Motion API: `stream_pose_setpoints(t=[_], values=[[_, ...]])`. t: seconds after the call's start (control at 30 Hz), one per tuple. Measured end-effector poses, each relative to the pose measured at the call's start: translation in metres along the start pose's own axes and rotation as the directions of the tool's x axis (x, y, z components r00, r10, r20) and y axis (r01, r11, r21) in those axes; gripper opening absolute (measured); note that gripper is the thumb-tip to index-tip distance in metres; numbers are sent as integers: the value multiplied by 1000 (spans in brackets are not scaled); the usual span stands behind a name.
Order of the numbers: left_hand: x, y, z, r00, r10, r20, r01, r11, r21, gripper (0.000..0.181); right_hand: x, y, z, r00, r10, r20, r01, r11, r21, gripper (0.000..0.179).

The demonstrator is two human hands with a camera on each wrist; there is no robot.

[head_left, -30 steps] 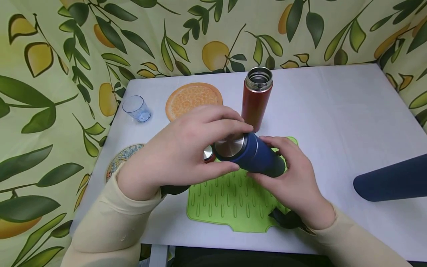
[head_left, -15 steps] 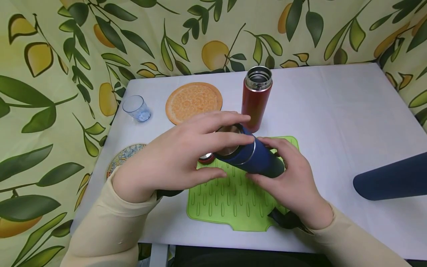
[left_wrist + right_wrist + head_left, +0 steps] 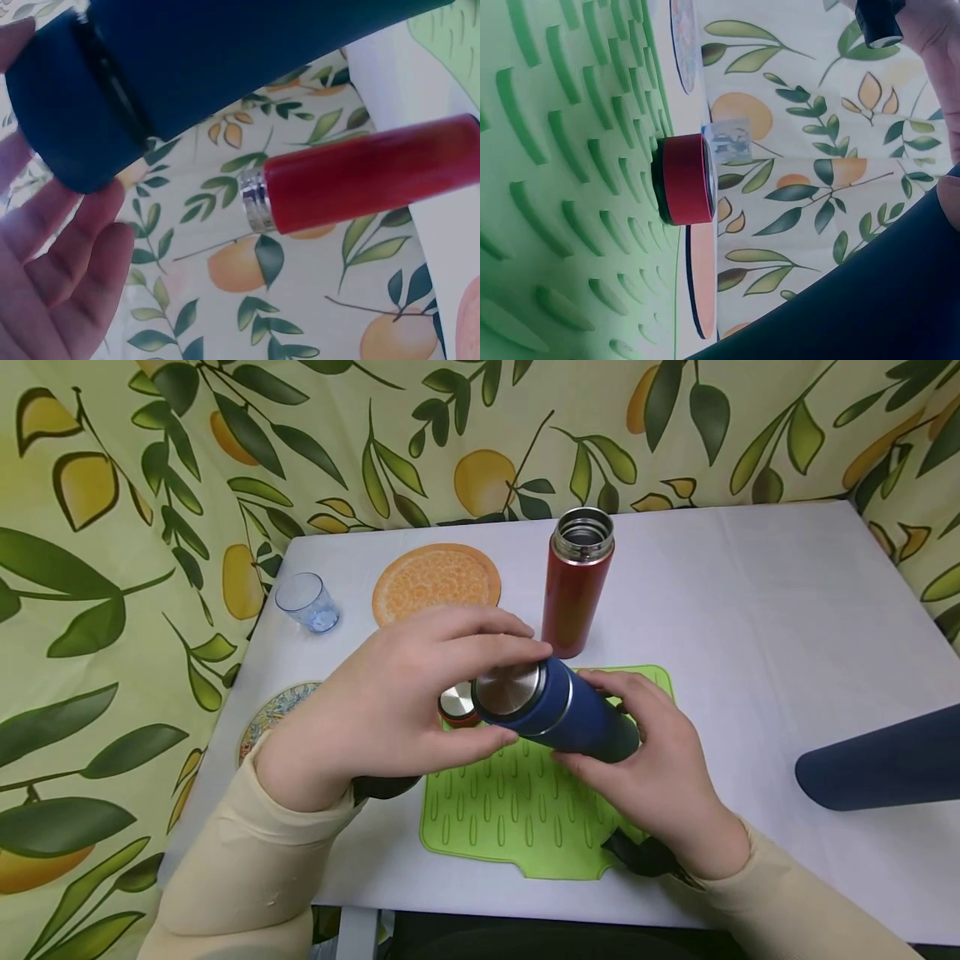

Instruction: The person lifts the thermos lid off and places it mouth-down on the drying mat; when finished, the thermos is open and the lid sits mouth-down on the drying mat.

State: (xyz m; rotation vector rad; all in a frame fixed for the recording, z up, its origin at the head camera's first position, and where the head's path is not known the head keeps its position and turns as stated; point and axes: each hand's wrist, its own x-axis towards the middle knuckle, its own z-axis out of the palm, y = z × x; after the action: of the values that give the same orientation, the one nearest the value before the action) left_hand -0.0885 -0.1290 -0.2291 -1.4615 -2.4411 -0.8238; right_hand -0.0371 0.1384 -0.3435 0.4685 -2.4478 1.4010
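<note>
A dark blue thermos bottle [image 3: 596,722] is held tilted over a green drying mat [image 3: 510,818], its steel-topped lid [image 3: 543,697] toward the left. My right hand [image 3: 667,777] grips the bottle's lower body. Around the lid, my left hand [image 3: 405,702] has its fingers above and thumb below; in the left wrist view several fingertips touch the lid [image 3: 52,112]. A silver ring shows between lid and body. On the mat's far left part sits a red lid [image 3: 686,180] with a steel top, partly hidden by my left hand in the head view.
A red thermos bottle [image 3: 576,602] stands uncapped behind the mat. At the back left are an orange round placemat [image 3: 435,578] and a blue glass [image 3: 309,606]. A patterned plate [image 3: 273,714] lies left, and a dark blue cylinder [image 3: 877,768] at the right.
My left hand opens its fingers, shifts round the lid and takes hold of it again. The blue bottle stays in my right hand, tilting slightly.
</note>
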Motion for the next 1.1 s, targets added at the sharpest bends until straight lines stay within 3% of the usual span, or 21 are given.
stream_pose_setpoints(t=[0.13,0.27,0.33,0.43,0.6,0.8,1.0,1.1], values=[[1,1,5,997,-34,-71,41,995,93,68,0,0,2,1000,-11,-3,11,1000,11,82],[2,2,7,993,-112,-41,116,982,146,79,0,1,3,1000,-7,1,7,1000,12,81],[2,2,6,991,-132,22,129,986,103,86,0,2,3,1000,-2,4,2,1000,10,82],[1,-1,4,989,-81,120,82,997,-5,82,0,3,3,1000,8,6,-8,1000,4,84],[0,-5,1,984,11,175,11,992,-123,60,0,4,4,1000,24,19,-24,1000,2,85],[1,-5,3,991,-15,133,29,994,-106,57,0,5,4,999,38,26,-38,999,0,84],[1,-2,7,995,-97,4,97,995,-1,78,0,3,5,999,23,27,-23,1000,-4,84],[0,-3,8,998,-69,-11,69,998,-6,89,-1,3,6,999,8,32,-8,1000,-7,84]])
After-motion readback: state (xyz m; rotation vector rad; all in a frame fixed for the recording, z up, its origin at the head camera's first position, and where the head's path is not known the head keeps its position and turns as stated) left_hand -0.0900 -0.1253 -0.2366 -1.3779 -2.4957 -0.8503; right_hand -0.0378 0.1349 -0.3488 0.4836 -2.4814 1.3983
